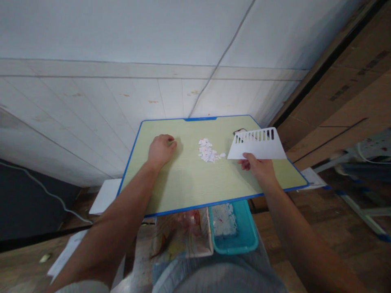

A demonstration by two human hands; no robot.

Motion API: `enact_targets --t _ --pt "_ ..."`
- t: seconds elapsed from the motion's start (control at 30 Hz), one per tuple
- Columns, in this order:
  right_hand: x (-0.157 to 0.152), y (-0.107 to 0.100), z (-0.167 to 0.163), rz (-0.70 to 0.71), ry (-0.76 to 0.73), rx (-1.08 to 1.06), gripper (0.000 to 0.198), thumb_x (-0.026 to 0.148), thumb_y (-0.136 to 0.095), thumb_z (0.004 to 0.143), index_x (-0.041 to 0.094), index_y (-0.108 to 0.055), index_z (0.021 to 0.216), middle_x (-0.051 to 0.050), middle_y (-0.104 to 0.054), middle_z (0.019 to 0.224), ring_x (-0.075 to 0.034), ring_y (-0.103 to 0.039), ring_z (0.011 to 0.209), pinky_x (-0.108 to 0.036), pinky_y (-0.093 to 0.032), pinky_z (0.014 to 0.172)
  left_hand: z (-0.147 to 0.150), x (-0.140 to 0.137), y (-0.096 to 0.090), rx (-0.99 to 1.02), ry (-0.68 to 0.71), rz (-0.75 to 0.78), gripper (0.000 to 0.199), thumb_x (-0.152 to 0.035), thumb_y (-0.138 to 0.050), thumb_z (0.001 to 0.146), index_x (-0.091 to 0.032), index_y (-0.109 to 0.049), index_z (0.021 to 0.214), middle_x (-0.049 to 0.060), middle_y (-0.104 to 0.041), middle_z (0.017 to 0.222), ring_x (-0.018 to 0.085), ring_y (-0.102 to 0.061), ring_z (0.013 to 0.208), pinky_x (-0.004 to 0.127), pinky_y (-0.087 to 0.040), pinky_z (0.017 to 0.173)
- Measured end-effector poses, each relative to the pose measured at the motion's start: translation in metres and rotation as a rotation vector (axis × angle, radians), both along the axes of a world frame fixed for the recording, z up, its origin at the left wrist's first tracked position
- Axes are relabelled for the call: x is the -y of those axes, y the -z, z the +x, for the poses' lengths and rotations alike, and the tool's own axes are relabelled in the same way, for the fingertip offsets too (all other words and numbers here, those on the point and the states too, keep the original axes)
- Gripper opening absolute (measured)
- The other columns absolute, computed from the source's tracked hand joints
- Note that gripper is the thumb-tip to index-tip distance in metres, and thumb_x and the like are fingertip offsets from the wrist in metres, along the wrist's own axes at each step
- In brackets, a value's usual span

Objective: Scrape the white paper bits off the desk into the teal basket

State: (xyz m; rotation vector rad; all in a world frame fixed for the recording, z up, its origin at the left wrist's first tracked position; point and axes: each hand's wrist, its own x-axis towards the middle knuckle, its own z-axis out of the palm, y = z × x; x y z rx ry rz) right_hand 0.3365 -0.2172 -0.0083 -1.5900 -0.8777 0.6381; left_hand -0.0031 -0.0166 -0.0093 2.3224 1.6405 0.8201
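Observation:
My right hand (255, 165) grips a white sheet (255, 150) at its near edge, with the thumb on top. A row of narrow slots runs along the sheet's far edge. The sheet is held over the right part of a pale yellow-green table (189, 183) with a blue rim. At the table's middle lies a heap of small white paper pieces (207, 150), and one loose piece (222, 155) is close to the sheet. To the left of the heap, my left hand (161, 149) rests by the tabletop, its fingers loosely curled with nothing visible in them.
A dark-rimmed object (236, 132) is partly hidden behind the sheet. Below the table's near edge are a turquoise tub (252, 240) with white bits inside and an open box (195, 249). A white panelled wall (131, 97) stands behind; brown cardboard (324, 101) is at right.

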Motion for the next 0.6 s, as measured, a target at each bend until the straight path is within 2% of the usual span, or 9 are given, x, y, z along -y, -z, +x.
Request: enact_targets --t 0.17,0.37,0.5,0.6 --pt "-0.013 0.003 -0.002 0.023 -0.002 0.068 0.043 0.069 -0.078 0.076 0.027 -0.07 0.077 -0.014 -0.084 0.075 -0.022 -0.067 0.053 -0.037 -0.056 0.054 0.0 0.0 0.001 -0.001 -0.006 0.021 0.028 -0.037 -0.068 0.1 -0.025 -0.09 0.111 0.019 -0.09 0.13 0.042 -0.08 0.131 0.058 -0.062 0.124" --pt "-0.011 0.002 -0.005 0.03 -0.001 0.104 0.036 0.06 -0.073 0.076 0.025 -0.073 0.087 -0.011 -0.084 0.073 -0.022 -0.064 0.05 -0.037 -0.055 0.055 -0.001 -0.001 0.004 -0.007 0.0 0.033 0.031 -0.038 -0.065 0.101 -0.024 -0.09 0.112 0.02 -0.09 0.131 0.043 -0.08 0.131 0.06 -0.063 0.123" --pt "0.001 0.001 -0.006 0.024 0.016 0.176 0.031 0.057 -0.07 0.081 0.027 -0.072 0.075 -0.01 -0.082 0.069 -0.024 -0.07 0.055 -0.039 -0.061 0.064 0.0 -0.002 0.005 -0.01 -0.011 0.047 0.029 -0.038 -0.066 0.101 -0.026 -0.09 0.111 0.018 -0.09 0.131 0.042 -0.079 0.132 0.059 -0.064 0.124" --pt "0.006 0.002 -0.006 0.01 -0.033 0.204 0.034 0.058 -0.07 0.083 0.028 -0.07 0.066 -0.011 -0.08 0.066 -0.025 -0.072 0.059 -0.04 -0.064 0.072 0.0 -0.002 0.005 -0.018 -0.007 0.054 0.029 -0.037 -0.066 0.102 -0.026 -0.091 0.111 0.018 -0.09 0.13 0.042 -0.08 0.132 0.059 -0.064 0.124"
